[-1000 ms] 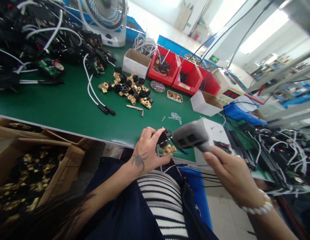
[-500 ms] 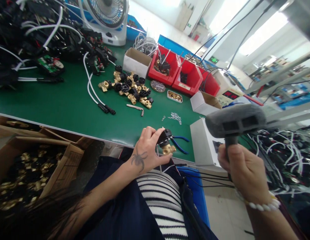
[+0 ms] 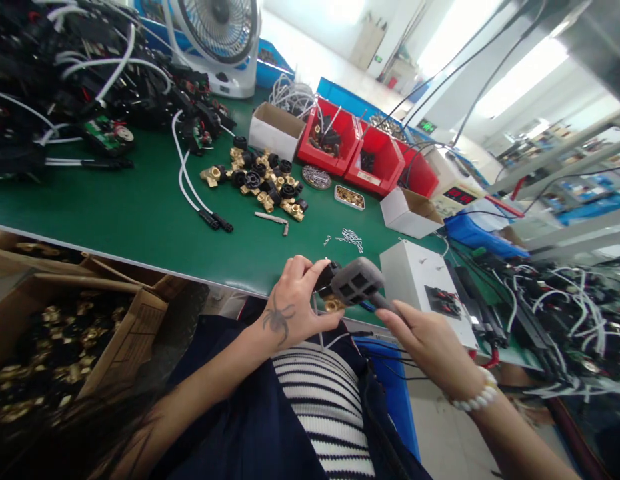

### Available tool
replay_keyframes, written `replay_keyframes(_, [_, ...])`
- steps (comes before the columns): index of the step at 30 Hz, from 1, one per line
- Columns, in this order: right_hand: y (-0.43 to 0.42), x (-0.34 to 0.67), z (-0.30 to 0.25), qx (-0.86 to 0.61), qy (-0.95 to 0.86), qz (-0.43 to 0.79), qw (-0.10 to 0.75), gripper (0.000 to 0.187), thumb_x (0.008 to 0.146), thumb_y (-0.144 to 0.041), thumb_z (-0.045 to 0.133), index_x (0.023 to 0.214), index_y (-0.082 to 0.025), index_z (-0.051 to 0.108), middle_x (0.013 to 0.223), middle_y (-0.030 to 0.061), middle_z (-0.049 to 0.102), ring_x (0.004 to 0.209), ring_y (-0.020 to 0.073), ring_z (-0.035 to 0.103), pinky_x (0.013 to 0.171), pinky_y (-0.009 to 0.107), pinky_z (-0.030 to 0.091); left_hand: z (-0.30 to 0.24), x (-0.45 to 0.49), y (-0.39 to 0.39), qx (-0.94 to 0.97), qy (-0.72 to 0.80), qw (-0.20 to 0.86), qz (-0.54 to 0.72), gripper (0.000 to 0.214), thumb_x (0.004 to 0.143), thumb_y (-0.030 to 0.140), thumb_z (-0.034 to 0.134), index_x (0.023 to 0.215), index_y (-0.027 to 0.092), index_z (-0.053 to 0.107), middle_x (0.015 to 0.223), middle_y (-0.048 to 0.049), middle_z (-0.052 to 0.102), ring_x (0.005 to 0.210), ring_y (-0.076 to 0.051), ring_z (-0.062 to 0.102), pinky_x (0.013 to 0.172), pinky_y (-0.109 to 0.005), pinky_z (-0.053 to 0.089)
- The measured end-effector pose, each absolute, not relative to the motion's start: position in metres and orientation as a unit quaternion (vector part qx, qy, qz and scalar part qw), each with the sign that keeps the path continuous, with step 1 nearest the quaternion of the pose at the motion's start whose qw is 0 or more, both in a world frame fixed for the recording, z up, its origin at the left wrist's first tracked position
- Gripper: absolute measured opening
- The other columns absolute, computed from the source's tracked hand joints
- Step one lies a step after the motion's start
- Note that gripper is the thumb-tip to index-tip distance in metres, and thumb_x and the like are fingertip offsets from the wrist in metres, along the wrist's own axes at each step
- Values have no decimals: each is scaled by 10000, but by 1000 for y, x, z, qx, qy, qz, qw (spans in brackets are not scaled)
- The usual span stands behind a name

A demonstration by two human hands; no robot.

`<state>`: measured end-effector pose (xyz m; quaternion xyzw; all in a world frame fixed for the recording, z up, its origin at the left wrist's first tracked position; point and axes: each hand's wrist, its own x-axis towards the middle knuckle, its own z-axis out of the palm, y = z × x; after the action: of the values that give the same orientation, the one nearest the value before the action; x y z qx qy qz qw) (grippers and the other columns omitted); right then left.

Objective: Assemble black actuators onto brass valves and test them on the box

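Observation:
My left hand [image 3: 290, 303] is closed on a small brass valve fitting with a black cap [image 3: 329, 288], held at the near edge of the green bench [image 3: 140, 213]. My right hand [image 3: 430, 347] grips the handle of a grey rubber mallet [image 3: 356, 283]. The mallet's head rests on top of the fitting. Blue-handled pliers lie under the mallet, mostly hidden.
A pile of brass and black fittings [image 3: 263, 180] lies mid-bench, with white cables [image 3: 190, 187], small clips [image 3: 350, 237], red bins [image 3: 360, 153], cardboard boxes [image 3: 273, 130] and a fan [image 3: 217, 40]. A white switch box [image 3: 425, 287] stands right. A carton of fittings [image 3: 55, 333] sits lower left.
My right hand raised the mallet up and to the right, then brought it back down onto the fitting. My left hand stayed in place holding the fitting.

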<state>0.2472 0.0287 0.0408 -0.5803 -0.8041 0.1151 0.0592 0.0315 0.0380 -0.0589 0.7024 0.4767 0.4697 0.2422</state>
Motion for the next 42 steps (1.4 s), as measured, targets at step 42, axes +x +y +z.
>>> replay_keyframes(42, [33, 243, 42, -571, -812, 103, 70, 616, 907, -734, 283, 614, -223, 464, 424, -16, 447, 368, 131, 394, 411, 260, 267, -60, 30, 40, 706, 465, 243, 476, 678, 686, 327, 741, 1283, 70, 547, 1026, -103, 507, 977, -257, 486, 879, -419, 498])
